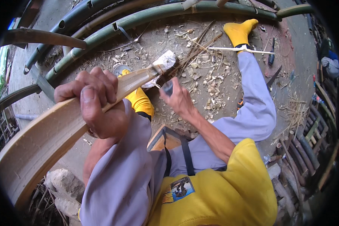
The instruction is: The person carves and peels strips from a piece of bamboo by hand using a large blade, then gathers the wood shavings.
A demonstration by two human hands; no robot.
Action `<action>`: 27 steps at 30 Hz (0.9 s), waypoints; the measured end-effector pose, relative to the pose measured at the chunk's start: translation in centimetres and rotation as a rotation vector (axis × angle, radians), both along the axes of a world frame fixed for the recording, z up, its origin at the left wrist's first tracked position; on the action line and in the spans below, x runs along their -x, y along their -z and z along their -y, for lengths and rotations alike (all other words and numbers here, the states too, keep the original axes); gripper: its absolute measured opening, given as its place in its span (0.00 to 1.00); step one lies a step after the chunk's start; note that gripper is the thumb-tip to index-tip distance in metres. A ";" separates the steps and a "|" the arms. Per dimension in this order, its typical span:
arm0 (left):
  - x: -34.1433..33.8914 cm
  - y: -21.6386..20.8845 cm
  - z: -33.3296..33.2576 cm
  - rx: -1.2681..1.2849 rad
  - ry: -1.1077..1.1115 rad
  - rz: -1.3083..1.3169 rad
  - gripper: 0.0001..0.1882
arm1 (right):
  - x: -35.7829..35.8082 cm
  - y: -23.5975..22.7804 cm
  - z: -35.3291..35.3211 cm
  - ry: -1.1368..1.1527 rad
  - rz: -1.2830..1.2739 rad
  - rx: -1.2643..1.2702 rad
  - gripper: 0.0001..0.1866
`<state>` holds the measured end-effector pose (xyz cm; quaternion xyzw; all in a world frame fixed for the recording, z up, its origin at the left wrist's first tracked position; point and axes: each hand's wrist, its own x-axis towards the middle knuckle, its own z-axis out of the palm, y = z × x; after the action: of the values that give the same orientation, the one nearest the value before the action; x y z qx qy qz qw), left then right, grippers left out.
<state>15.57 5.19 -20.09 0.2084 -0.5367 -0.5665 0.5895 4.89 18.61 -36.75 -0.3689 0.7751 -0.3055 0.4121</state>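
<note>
Left hand: the left hand (98, 101) is closed around a broad split bamboo slat (52, 132), fingers wrapped over its upper edge, propping it against the raised knee.
Right hand: the right hand (179, 98) is clenched on the dark handle of a knife (162, 67), its wide blade set at the slat's far tip.
Slat: pale and smooth along the near length; it slants from lower left up to the blade.
Done so far: judging by the shavings (211, 81) scattered over the ground, much trimming is behind.
Left: the far tip looks unfinished.
Around: green bamboo poles (147, 19) lie beyond.
</note>
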 end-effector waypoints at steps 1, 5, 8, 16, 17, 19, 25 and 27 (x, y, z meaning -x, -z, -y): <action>0.6 -0.2 0.3 0.014 0.022 -0.011 0.03 | 0.6 1.6 0.2 0.020 -0.071 -0.047 0.21; 0.0 -0.5 0.5 0.064 -0.081 0.094 0.05 | 0.3 -1.4 1.1 -0.031 0.081 0.011 0.21; 0.6 -0.1 -0.1 0.044 -0.001 0.025 0.05 | 0.4 0.9 0.2 0.011 -0.045 0.002 0.22; 0.8 -0.1 0.5 0.057 0.057 0.007 0.04 | 1.1 2.5 0.5 0.028 -0.010 -0.029 0.20; 0.6 -0.6 0.2 0.053 0.069 0.014 0.04 | 1.0 3.6 0.0 0.034 -0.025 -0.089 0.20; 0.2 -0.6 0.8 0.070 0.092 0.007 0.06 | 1.8 6.0 -0.3 0.048 -0.033 0.009 0.22; -1.9 2.0 0.2 -0.069 0.060 0.484 0.21 | 2.1 5.8 -0.9 0.067 0.051 0.014 0.26; -4.0 4.9 0.6 -0.070 0.108 0.419 0.18 | 1.8 5.6 -1.1 0.075 0.077 0.014 0.25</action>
<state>19.57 4.63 -24.96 0.3126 -0.6380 -0.5599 0.4264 3.06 19.67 -42.32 -0.3302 0.7699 -0.3401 0.4272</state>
